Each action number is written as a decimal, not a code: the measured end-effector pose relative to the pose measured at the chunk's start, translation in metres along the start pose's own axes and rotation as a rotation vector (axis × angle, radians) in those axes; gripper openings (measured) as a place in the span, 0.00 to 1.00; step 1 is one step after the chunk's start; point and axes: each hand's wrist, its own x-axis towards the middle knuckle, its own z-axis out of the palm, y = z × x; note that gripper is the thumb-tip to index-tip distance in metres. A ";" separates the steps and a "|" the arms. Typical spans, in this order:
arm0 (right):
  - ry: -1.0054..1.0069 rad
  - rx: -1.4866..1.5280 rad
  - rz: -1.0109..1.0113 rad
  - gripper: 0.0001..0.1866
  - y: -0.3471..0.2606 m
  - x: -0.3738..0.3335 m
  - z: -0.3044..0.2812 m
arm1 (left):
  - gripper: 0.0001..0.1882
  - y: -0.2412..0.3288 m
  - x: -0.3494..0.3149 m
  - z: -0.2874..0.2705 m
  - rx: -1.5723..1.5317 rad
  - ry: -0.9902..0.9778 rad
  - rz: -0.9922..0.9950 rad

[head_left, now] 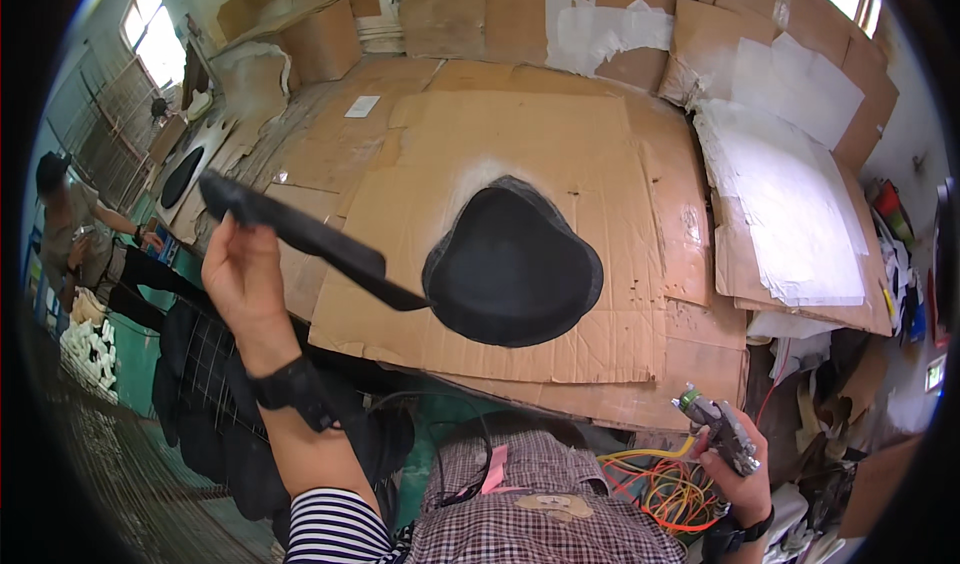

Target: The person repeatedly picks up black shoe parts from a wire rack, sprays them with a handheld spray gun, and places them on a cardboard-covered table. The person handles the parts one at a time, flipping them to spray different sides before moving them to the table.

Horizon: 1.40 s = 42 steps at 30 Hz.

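My left hand point(245, 279) pinches one end of a thin black pad point(325, 246), raised left of the table's middle and seen nearly edge-on. Its lower tip overlaps the edge of a second black pad in this view; whether they touch I cannot tell. That second piece, a rounded-triangular black pad point(514, 269) with a raised rim, lies flat on a cardboard sheet point(420, 204). At the lower right, my right hand point(742, 474) is closed around a metal spray gun point(722, 430), its nozzle end pointing up and left, beyond the table's near edge.
White-stained cardboard panels point(615, 29) stand along the back. A white-coated board point(785, 209) leans at right. Yellow and orange hoses point(665, 489) coil near my waist. Black pieces point(200, 414) hang on a wire rack at lower left; a person point(85, 229) stands beyond it.
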 end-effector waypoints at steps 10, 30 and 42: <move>-0.011 0.054 -0.019 0.28 -0.004 -0.023 -0.001 | 0.16 0.036 -0.060 -0.042 -0.025 -0.132 0.049; -0.115 0.084 -0.033 0.25 -0.015 0.011 0.045 | 0.16 0.038 -0.092 -0.046 0.000 0.160 0.122; 0.067 -0.073 -0.005 0.28 -0.011 -0.014 0.004 | 0.16 0.027 -0.098 -0.054 -0.078 0.163 0.073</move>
